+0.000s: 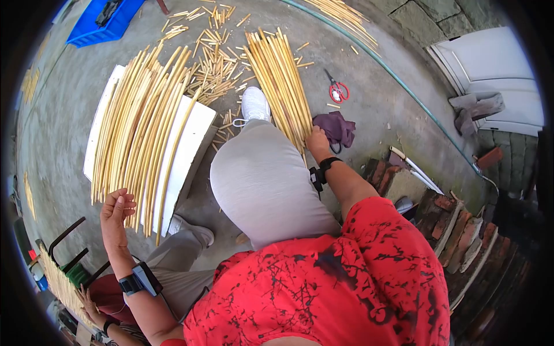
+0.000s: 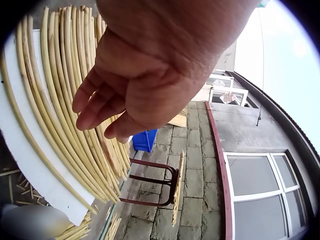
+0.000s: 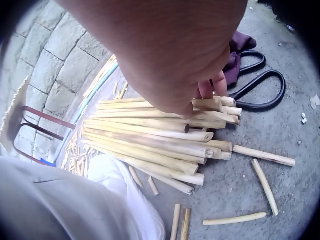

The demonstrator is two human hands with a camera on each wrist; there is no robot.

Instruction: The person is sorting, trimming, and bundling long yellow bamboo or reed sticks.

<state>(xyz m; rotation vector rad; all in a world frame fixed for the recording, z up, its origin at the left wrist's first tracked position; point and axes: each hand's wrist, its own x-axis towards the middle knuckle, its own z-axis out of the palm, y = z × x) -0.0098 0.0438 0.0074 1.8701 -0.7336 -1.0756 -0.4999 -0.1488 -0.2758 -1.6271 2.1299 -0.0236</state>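
My left hand (image 1: 117, 209) hovers by the near ends of a row of long pale stalks (image 1: 138, 127) laid on a white board (image 1: 183, 135). Its fingers (image 2: 92, 105) are loosely bent with nothing in them. On the ground to the right lies a second pile of stalks (image 1: 280, 81), fanned out beside my shoe. My right hand (image 1: 317, 144) is at the near end of that pile, on its right edge. In the right wrist view, its thumb and fingers (image 3: 218, 84) close around a cut stalk end (image 3: 207, 104); the palm is hidden behind the wrist.
A purple cloth (image 1: 334, 128) and black-handled scissors (image 3: 265, 90) lie right of the pile. Red-handled scissors (image 1: 338, 92) lie farther off. Short cut pieces (image 1: 216, 72) litter the ground. A blue crate (image 1: 104, 23) stands far left, bricks (image 1: 453, 230) at right. Another person's hand (image 1: 89, 305) shows lower left.
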